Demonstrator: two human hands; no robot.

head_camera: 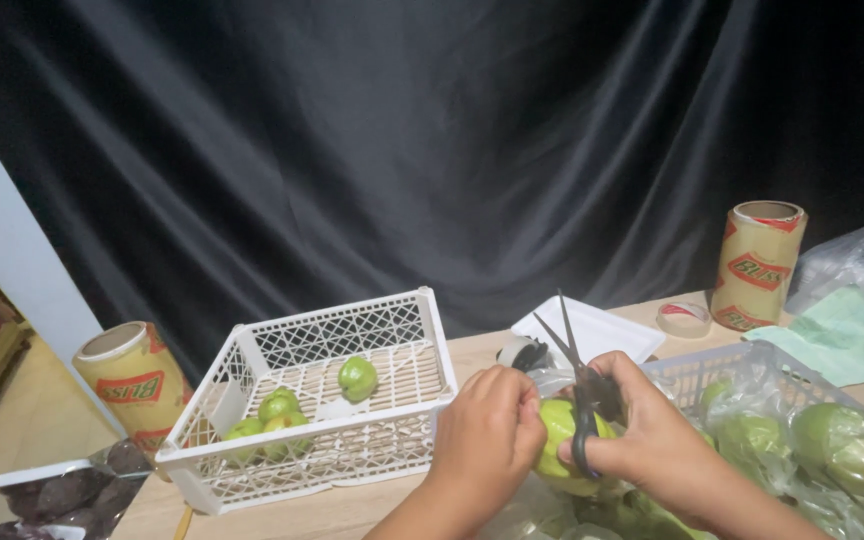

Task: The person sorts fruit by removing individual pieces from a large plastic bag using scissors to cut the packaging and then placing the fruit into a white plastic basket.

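My left hand [487, 440] grips a green guava [559, 430] from its left side, just above the table edge. My right hand [652, 435] holds black scissors [572, 375] with fingers through the handles; the blades are parted and point up and away, right beside the fruit. Thin clear plastic film [542, 505] hangs under the guava. A white lattice crate [252, 455] to the left holds several small green guavas [357, 377].
A second crate [702, 365] at right holds plastic-wrapped guavas [842, 440]. Rolls of cling film stand far left [135, 385] and back right [758, 265]. A white tray [602, 328], a tape roll [683, 318], a green cloth [842, 340] and a clear bag [852, 255] lie behind.
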